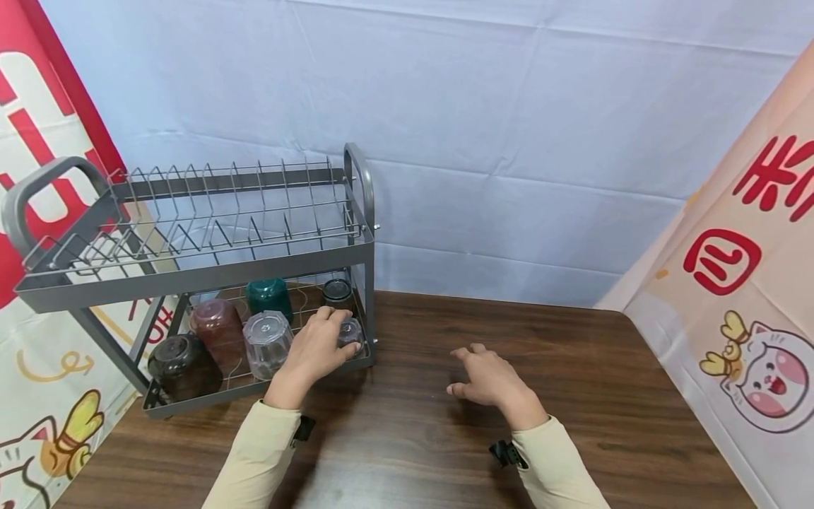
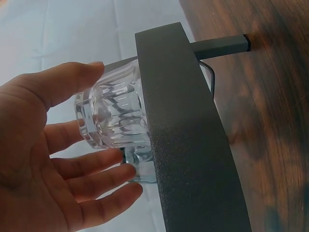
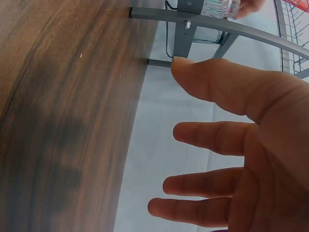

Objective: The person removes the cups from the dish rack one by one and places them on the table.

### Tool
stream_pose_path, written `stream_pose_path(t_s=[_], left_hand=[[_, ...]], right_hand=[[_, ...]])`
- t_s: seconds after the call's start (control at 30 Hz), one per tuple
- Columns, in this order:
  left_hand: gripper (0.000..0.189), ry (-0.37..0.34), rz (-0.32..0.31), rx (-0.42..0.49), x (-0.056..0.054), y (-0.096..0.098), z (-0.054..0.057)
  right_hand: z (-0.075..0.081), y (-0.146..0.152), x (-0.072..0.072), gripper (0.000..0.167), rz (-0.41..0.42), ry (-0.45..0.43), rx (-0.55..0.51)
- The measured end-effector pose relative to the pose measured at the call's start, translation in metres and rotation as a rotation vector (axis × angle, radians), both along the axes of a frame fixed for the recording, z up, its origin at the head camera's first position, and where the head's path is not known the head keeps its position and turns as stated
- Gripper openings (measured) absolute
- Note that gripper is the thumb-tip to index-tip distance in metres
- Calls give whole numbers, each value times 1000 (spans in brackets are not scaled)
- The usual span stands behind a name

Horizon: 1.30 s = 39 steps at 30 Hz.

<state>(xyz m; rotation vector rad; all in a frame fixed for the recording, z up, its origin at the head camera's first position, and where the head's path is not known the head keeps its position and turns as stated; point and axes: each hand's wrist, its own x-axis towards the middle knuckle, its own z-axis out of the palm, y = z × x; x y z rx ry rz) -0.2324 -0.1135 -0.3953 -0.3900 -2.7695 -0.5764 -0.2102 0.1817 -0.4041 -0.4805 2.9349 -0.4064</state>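
One glass [image 2: 116,113] (clear) stands under the left hand [image 1: 318,344].

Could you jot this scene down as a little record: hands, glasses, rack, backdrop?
Left hand: around a small clear glass; whether it grips is unclear
Right hand: above the wooden table, holding nothing
Rack: grey, two tiers, on the table's left side
Lower tier also holds: dark glass, pink glass, teal glass, larger clear glass, small dark glass
Backdrop: pale cloth

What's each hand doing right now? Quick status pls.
Left hand: thumb and fingers around a small clear glass; cannot tell whether it's gripping.
Right hand: open, holding nothing, over the table.
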Motion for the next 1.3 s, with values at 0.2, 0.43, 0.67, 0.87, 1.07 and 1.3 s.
stream_pose_path(t_s=[0.2,0.43,0.67,0.87,1.07,1.3], left_hand=[[59,5,-20,8,-3,1,-1],[60,-18,-38,37,-5,6,-5],[52,10,-47,27,-6,10,-8],[50,22,-59,33,-7,11,-8],[49,29,-68,6,-8,10,-5],[50,53,-84,-11,-3,7,12]], right_hand=[[-3,-7,-5,62,23,6,10],[-8,-16,-9,61,44,4,15],[-13,-28,-12,61,84,-2,25],[-17,-34,-14,61,102,-5,35],[-11,-38,-15,61,107,-5,29],[9,-41,-15,62,107,25,41]])
